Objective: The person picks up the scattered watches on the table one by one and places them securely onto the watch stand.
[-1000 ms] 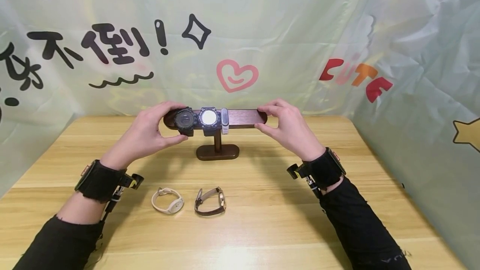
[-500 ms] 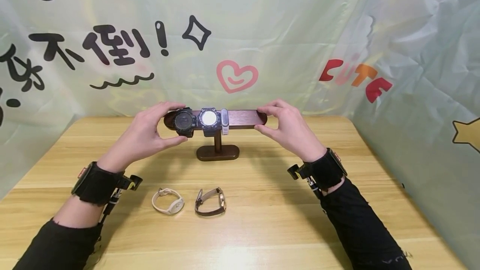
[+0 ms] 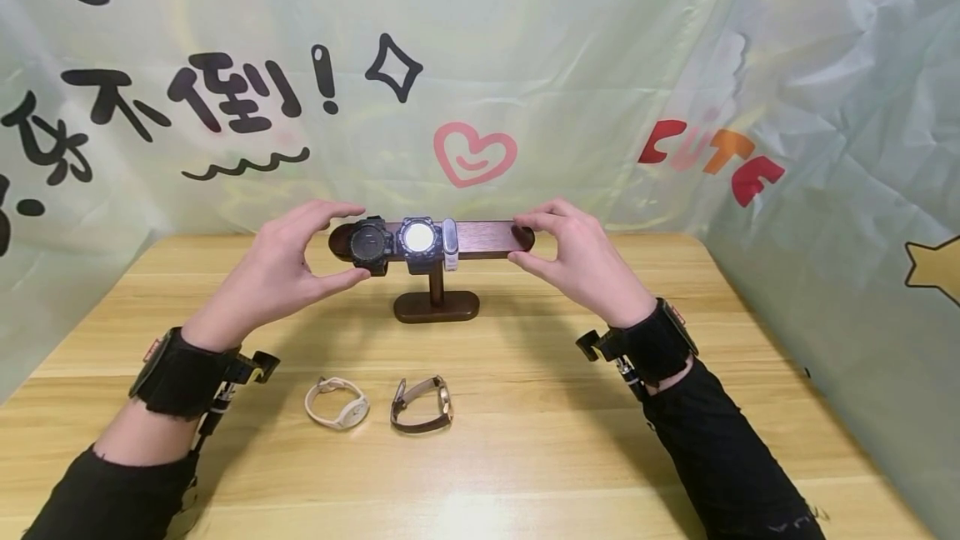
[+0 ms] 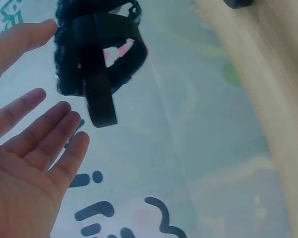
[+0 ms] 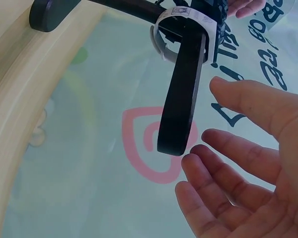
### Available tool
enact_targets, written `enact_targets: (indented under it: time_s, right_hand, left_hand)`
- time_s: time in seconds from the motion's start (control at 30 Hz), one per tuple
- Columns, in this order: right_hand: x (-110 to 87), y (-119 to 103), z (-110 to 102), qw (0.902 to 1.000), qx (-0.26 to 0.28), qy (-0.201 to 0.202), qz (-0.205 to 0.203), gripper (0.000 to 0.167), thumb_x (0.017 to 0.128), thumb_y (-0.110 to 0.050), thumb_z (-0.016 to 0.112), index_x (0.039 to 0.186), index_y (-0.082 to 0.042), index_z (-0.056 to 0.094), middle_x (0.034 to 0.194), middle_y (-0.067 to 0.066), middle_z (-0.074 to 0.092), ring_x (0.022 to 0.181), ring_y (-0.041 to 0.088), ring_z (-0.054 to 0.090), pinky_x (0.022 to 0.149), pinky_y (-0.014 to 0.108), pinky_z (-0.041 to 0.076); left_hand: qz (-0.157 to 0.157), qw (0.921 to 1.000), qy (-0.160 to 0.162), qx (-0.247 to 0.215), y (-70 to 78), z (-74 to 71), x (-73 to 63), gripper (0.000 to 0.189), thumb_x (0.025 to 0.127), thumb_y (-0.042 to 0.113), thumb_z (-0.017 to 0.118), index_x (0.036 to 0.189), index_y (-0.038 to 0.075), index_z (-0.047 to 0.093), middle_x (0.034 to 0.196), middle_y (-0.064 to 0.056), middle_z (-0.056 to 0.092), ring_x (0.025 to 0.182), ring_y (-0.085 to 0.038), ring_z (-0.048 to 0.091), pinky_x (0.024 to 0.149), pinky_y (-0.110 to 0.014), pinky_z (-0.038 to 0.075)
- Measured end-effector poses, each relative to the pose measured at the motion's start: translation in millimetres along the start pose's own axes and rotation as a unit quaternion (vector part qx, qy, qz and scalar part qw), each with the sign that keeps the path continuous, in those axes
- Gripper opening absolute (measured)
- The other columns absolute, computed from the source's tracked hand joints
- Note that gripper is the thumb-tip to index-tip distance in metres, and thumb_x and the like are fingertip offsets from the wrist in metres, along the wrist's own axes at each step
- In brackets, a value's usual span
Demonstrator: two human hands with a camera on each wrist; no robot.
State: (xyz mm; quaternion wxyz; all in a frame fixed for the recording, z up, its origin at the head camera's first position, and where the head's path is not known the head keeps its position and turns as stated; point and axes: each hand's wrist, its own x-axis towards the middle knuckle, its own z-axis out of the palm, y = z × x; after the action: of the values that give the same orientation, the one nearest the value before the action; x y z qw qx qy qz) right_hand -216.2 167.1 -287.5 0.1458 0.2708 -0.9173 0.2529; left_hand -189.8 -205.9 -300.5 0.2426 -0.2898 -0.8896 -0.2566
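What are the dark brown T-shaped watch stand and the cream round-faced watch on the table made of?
The dark brown watch stand looks like polished wood: fine grain runs along its bar, with a soft sheen. The cream watch is perhaps matte silicone or plastic; it looks smooth, but I cannot be sure.

A light wood-grain table (image 3: 540, 407) shows a bright glare patch near its front. Behind it hangs a pale green, creased backdrop (image 3: 585, 73). Printed markings include black characters (image 3: 238, 98), a wavy line (image 3: 243, 166), a pink smiling heart (image 3: 472, 163), multicoloured "CUTE" lettering (image 3: 726, 150) and, far right, a partly cropped yellow star (image 3: 939, 263).
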Motion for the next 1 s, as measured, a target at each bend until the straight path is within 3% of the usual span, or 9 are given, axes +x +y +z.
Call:
enact_targets:
  time_s: [0.23, 0.37, 0.5, 0.6, 0.83, 1.0]
  right_hand:
    - [-3.1, -5, -3, 1.0, 0.002, -0.007, 0.0, 0.05, 0.095, -0.026, 0.085, 0.138, -0.004, 0.072, 0.126, 0.011, 0.07, 0.111, 0.026, 0.065, 0.084, 0.037, 0.049]
    - [-5.3, -9, -5, 0.9998, 0.009, -0.017, -0.004, 0.049, 0.095, -0.026, 0.085, 0.137, -0.006, 0.072, 0.126, 0.009, 0.07, 0.115, 0.027, 0.066, 0.09, 0.04, 0.055]
    - [-8.0, -13, -8, 0.9996, 0.006, -0.027, -0.01, 0.045, 0.094, -0.027, 0.086, 0.134, -0.009, 0.075, 0.125, 0.007, 0.071, 0.116, 0.026, 0.068, 0.096, 0.044, 0.057]
    - [-10.5, -17, -11, 0.9992, -0.004, -0.034, -0.021, 0.04, 0.094, -0.028, 0.086, 0.128, -0.009, 0.077, 0.121, 0.006, 0.073, 0.112, 0.024, 0.07, 0.095, 0.043, 0.058]
    - [-18.2, -31, -19, 0.995, -0.026, -0.09, -0.034, 0.037, 0.092, -0.027, 0.088, 0.123, -0.009, 0.079, 0.114, 0.002, 0.076, 0.107, 0.021, 0.071, 0.093, 0.04, 0.062]
    - [-24.0, -41, -22, 0.9858, -0.043, -0.153, -0.053, 0.039, 0.091, -0.029, 0.088, 0.123, -0.01, 0.078, 0.116, 0.001, 0.076, 0.105, 0.02, 0.071, 0.093, 0.037, 0.063]
  left_hand:
    - [0.016, 0.9997, 0.014, 0.009, 13.5, -5.7, -1.2, 0.072, 0.079, 0.019, 0.097, 0.144, 0.014, 0.065, 0.131, -0.009, 0.073, 0.119, -0.029, 0.069, 0.099, -0.048, 0.057]
    - [0.046, 0.9986, 0.021, 0.013, 24.3, -8.6, -3.0, 0.067, 0.079, 0.022, 0.098, 0.138, 0.011, 0.068, 0.127, -0.006, 0.073, 0.107, -0.021, 0.068, 0.09, -0.03, 0.054]
    - [0.082, 0.9964, 0.019, 0.013, 38.0, -10.2, -4.6, 0.061, 0.079, 0.023, 0.097, 0.132, 0.009, 0.071, 0.124, -0.005, 0.076, 0.101, -0.019, 0.07, 0.087, -0.03, 0.058]
    - [0.102, 0.9947, 0.008, 0.01, 49.0, -9.8, -5.8, 0.055, 0.079, 0.022, 0.096, 0.128, 0.01, 0.073, 0.121, -0.003, 0.078, 0.1, -0.017, 0.073, 0.086, -0.035, 0.063]
    - [0.128, 0.9913, -0.03, 0.001, 68.9, 1.3, -9.7, 0.054, 0.078, 0.024, 0.096, 0.125, 0.011, 0.072, 0.107, 0.0, 0.074, 0.089, -0.01, 0.067, 0.066, -0.023, 0.058]
    - [0.122, 0.9903, -0.068, -0.001, 75.2, 13.8, -12.6, 0.061, 0.079, 0.032, 0.097, 0.129, 0.01, 0.069, 0.109, -0.001, 0.073, 0.092, -0.011, 0.069, 0.075, -0.031, 0.064]
